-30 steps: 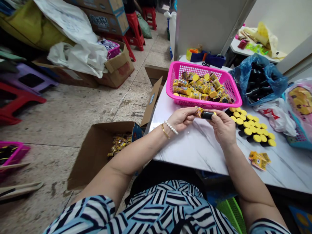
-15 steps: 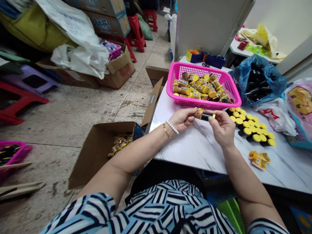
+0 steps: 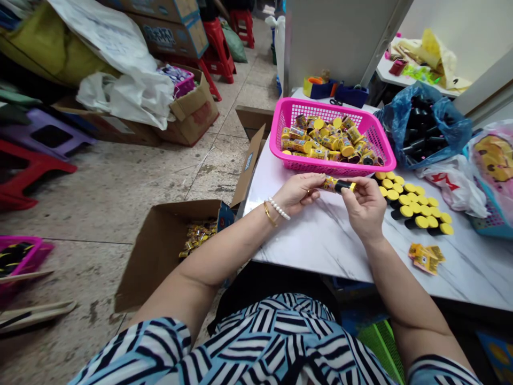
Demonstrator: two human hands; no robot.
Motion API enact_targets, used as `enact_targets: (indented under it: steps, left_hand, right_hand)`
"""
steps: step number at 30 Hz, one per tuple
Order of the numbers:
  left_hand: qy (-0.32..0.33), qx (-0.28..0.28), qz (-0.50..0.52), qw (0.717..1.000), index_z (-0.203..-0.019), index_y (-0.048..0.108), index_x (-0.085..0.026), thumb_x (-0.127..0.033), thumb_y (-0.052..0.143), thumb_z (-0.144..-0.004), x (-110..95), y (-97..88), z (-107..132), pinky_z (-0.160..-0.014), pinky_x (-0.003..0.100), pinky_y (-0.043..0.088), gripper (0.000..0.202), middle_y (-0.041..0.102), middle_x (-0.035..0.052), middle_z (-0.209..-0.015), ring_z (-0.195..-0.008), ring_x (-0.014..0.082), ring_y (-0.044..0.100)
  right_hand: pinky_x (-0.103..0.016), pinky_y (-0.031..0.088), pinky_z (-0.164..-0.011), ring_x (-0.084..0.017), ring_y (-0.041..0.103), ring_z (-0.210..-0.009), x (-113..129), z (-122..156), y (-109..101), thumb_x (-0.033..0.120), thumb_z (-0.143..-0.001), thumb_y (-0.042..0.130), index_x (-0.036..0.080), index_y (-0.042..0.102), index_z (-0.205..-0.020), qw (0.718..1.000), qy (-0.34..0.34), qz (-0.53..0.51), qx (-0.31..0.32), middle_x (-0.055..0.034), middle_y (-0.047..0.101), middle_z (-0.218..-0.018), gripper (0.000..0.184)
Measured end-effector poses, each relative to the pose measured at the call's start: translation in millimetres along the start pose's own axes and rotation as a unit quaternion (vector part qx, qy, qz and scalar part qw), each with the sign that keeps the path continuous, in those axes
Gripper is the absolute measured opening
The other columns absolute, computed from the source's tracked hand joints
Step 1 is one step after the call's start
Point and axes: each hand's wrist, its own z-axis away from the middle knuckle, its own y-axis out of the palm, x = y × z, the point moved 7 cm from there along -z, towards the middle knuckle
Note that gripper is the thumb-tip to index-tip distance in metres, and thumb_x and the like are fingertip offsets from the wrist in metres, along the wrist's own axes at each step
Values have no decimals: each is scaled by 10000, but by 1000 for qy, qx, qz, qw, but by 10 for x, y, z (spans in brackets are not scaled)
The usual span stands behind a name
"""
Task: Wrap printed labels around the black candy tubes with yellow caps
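Observation:
Both my hands hold a small black cylinder [image 3: 341, 186] with a yellow cap at its right end. A yellow printed wrapper [image 3: 329, 184] covers its left part. My left hand [image 3: 298, 193] pinches the wrapped end, and my right hand [image 3: 364, 204] grips the capped end. Just beyond them stands a pink plastic mesh basket [image 3: 320, 168] heaped with wrapped yellow cylinders. To the right, several black cylinders with yellow caps [image 3: 412, 206] stand in rows on the white marble-patterned table [image 3: 320, 240].
A few yellow printed wrappers [image 3: 424, 258] lie at the table's right. A blue bag of black cylinders [image 3: 425, 128] sits behind them. Left of the table, an open cardboard box [image 3: 160, 256] holds small yellow pieces. Stools, bags and cartons crowd the floor.
The hands have drawn slightly closer together. Less of the black cylinder shows beside the wrapper. The view has shifted slightly.

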Motion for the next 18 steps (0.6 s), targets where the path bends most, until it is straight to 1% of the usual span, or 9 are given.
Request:
enact_targets:
  steps: [2, 4, 6, 8, 10, 11, 13, 16, 18]
  left_hand:
    - [-1, 5, -19, 1000, -936, 689, -81, -244, 793, -899, -2, 8, 13, -340, 112, 202, 197, 750, 86, -853, -438, 6, 497]
    - [2, 7, -33, 999, -881, 673, -83, -264, 813, -889, -18, 18, 25, -327, 128, 186, 229, 718, 55, -773, -405, 2, 454]
    - [1, 0, -41, 999, -817, 638, -93, -249, 773, -926, -38, 18, 35, -317, 140, 170, 232, 663, 15, -674, -369, 0, 409]
    - [-3, -11, -45, 999, -780, 611, -102, -218, 693, -983, -55, 12, 40, -313, 146, 162, 248, 624, -3, -616, -349, 1, 388]
    - [1, -13, -43, 999, -788, 615, -97, -198, 637, -1013, -71, 12, 37, -315, 148, 174, 247, 635, 8, -626, -356, 5, 407]
    - [6, -11, -41, 999, -804, 626, -90, -198, 638, -1012, -78, 13, 35, -318, 148, 184, 234, 651, 19, -646, -368, 8, 425]
    - [17, -3, -38, 999, -831, 646, -80, -217, 687, -985, -82, 20, 32, -330, 148, 203, 210, 675, 39, -685, -394, 13, 452]
    - [32, 3, -38, 999, -840, 663, -82, -260, 784, -914, -73, 21, 38, -354, 151, 216, 228, 697, 53, -736, -426, 15, 464]
    - [49, -14, -37, 998, -860, 682, -93, -272, 840, -854, -86, -16, 39, -376, 150, 235, 239, 712, 50, -793, -468, 20, 493]
  right_hand:
    - [-300, 624, -857, -158, 736, -873, 23, -4, -27, 329, -896, 781, 233, 685, -1099, 1000, -20, 3, -19, -32, 742, -1015, 245]
    - [-307, 626, -877, -163, 732, -899, 47, -6, -36, 335, -893, 790, 239, 692, -1121, 999, -39, 6, -23, -34, 728, -1035, 266]
    - [-326, 626, -922, -178, 739, -957, 53, -5, -15, 339, -897, 790, 247, 696, -1161, 999, -46, -5, -7, -45, 729, -1078, 294]
    - [-363, 617, -993, -207, 740, -1074, 28, 1, 21, 346, -909, 780, 251, 694, -1179, 999, -31, -35, 18, -69, 736, -1177, 299]
    - [-406, 605, -1043, -231, 727, -1168, -22, 15, 55, 362, -924, 765, 257, 685, -1174, 996, 3, -74, 44, -81, 735, -1261, 283]
    - [-424, 605, -1051, -236, 728, -1177, -51, 25, 69, 371, -930, 759, 262, 679, -1170, 994, 23, -89, 57, -79, 742, -1260, 276]
    - [-433, 613, -1038, -230, 748, -1121, -90, 38, 72, 376, -925, 768, 271, 677, -1166, 991, 49, -100, 69, -62, 767, -1179, 278]
    - [-393, 609, -1024, -206, 756, -1037, -91, 14, 3, 333, -873, 826, 267, 712, -1162, 995, 33, -79, 41, -47, 765, -1107, 318]
    - [-366, 606, -1008, -193, 749, -1021, -94, -27, -49, 301, -836, 858, 269, 734, -1160, 997, 16, -72, 17, -45, 753, -1119, 348]
